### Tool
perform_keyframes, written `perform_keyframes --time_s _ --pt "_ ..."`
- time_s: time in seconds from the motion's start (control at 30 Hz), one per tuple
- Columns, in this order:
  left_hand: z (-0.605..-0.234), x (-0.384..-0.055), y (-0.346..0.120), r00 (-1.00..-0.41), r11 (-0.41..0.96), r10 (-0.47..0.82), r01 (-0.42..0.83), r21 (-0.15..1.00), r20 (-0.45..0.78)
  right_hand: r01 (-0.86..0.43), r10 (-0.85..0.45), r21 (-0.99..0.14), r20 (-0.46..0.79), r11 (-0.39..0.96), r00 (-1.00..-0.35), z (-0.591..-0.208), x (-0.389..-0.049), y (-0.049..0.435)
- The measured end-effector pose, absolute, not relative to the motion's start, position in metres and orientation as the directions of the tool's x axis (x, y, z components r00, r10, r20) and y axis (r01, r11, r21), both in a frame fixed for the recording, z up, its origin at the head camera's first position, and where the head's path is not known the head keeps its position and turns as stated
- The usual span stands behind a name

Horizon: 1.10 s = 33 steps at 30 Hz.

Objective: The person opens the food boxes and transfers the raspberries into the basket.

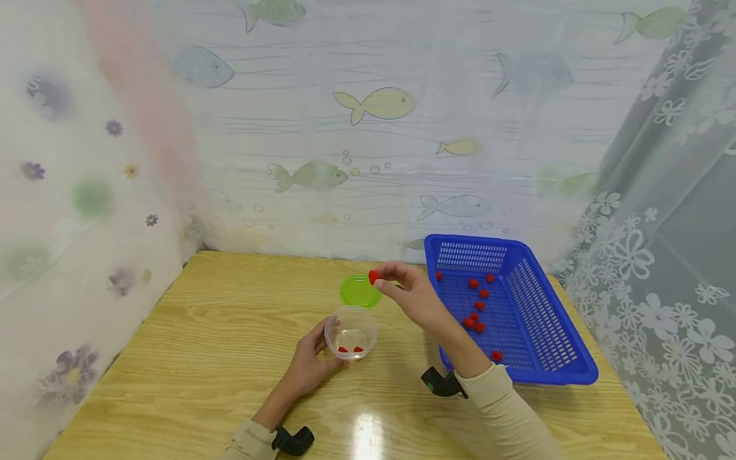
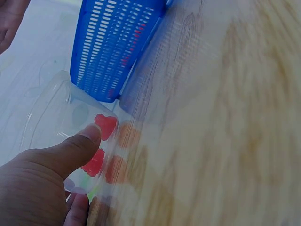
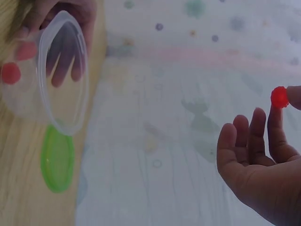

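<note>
A clear plastic tub (image 1: pixel 351 319) stands on the table with two red raspberries (image 2: pixel 106 126) at its bottom. My left hand (image 1: pixel 310 363) grips the tub from the left, its thumb on the near wall and the other fingers around the far side. Between thumb and index finger, my right hand (image 1: pixel 415 297) pinches another raspberry (image 3: pixel 279 97), above and behind the tub; its other fingers are spread apart. Behind the tub lies a round green lid (image 1: pixel 358 292), partly covered by the raspberry and fingertips in the head view.
A blue slotted basket (image 1: pixel 552 306) stands at the right of the table, with several raspberries (image 1: pixel 480 306) scattered on its floor. The wooden table (image 1: pixel 190 358) meets a patterned curtain (image 1: pixel 368 140) at its back edge. Curtains also hang on the left and right.
</note>
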<state>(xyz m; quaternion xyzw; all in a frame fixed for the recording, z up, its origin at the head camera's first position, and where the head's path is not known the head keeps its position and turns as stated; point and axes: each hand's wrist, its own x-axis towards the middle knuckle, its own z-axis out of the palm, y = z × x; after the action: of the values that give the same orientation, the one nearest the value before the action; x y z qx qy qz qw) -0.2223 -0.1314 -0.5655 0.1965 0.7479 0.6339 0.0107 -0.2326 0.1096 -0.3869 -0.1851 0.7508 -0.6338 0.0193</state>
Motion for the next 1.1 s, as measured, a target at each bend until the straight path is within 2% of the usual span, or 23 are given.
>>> perform_keyframes --time_s 0.47,1.1 --pt "-0.567 -0.223 -0.131 -0.923 0.119 0.298 0.287 0.951 0.242 -0.227 -0.240 -0.960 0.185 0.164 -0.953 -0.377 -0.245 0.152" --pt "-0.570 -0.228 -0.133 -0.914 0.114 0.309 0.311 0.944 0.264 -0.189 -0.161 -0.943 0.149 0.274 -0.976 -0.391 -0.267 0.233"
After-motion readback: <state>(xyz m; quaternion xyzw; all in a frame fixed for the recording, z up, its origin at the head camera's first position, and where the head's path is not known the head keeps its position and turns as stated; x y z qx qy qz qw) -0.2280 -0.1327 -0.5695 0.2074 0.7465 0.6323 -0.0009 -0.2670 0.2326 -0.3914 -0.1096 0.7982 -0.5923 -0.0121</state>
